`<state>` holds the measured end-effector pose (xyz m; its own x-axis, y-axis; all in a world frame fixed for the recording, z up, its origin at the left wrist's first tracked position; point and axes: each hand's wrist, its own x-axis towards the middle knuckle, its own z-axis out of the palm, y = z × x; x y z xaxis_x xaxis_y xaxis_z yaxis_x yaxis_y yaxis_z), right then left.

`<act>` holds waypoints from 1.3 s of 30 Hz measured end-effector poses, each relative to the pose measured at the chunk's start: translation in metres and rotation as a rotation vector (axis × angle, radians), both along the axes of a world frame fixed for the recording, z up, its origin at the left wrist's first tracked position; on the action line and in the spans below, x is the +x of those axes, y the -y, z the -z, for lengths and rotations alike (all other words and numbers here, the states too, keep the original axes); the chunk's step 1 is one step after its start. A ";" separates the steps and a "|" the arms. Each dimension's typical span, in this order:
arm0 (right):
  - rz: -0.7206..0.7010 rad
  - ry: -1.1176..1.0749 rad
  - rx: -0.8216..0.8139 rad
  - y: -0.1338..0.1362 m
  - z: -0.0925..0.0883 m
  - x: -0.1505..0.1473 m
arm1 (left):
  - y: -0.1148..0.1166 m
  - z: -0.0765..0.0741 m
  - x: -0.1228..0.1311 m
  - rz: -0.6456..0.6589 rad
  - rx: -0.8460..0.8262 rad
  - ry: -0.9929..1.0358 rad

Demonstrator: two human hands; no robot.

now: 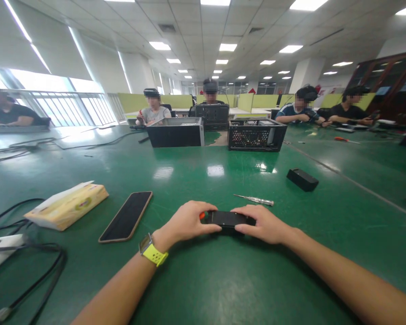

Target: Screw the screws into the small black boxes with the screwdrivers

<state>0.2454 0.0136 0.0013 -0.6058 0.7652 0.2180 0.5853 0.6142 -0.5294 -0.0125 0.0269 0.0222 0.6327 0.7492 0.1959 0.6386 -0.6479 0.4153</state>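
Note:
A small flat black device (228, 219) with a red-orange bit at its left end lies on the green table (203, 280), held from both sides. My left hand (186, 222) grips its left end with curled fingers; a watch with a yellow-green strap is on that wrist. My right hand (262, 223) clasps its right end, fingers closed over the top. A thin silver screwdriver (253, 199) lies just beyond the device, untouched.
A phone (126, 216) lies face up to the left, beside a tissue pack (66, 206). Black cables (27, 253) run at the far left. A black box (302, 179) sits at the right. Two computer cases (176, 132) (256, 134) stand farther back, where several other people sit.

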 end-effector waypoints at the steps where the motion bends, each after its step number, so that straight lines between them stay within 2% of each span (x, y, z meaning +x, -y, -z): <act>1: -0.001 0.000 -0.001 0.000 0.000 0.000 | 0.001 -0.001 0.000 -0.002 0.002 -0.003; 8: 0.004 -0.001 -0.005 0.001 -0.002 0.001 | 0.006 -0.006 0.000 -0.026 0.040 -0.064; 19: 0.004 -0.110 -0.037 0.003 -0.002 -0.002 | 0.005 -0.004 0.000 -0.039 0.016 -0.051; 29: 0.040 -0.103 -0.075 -0.002 0.000 0.001 | 0.004 -0.004 -0.001 -0.058 0.007 -0.051; 32: 0.176 -0.125 0.028 -0.017 0.002 0.018 | 0.004 -0.004 -0.001 -0.054 0.012 -0.057; 35: 0.404 0.005 0.204 -0.038 0.008 0.051 | 0.004 -0.004 -0.002 -0.037 0.010 -0.045; 37: 0.477 0.144 0.199 -0.049 0.015 0.073 | 0.004 -0.004 -0.003 -0.030 0.009 -0.033; 39: 0.485 0.207 0.151 -0.057 0.019 0.090 | 0.004 -0.003 -0.004 -0.028 0.012 -0.024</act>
<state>0.3358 0.0704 -0.0181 -0.2328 0.9368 0.2611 0.9029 0.3080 -0.2998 -0.0166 0.0234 0.0256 0.6161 0.7645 0.1895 0.6664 -0.6342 0.3920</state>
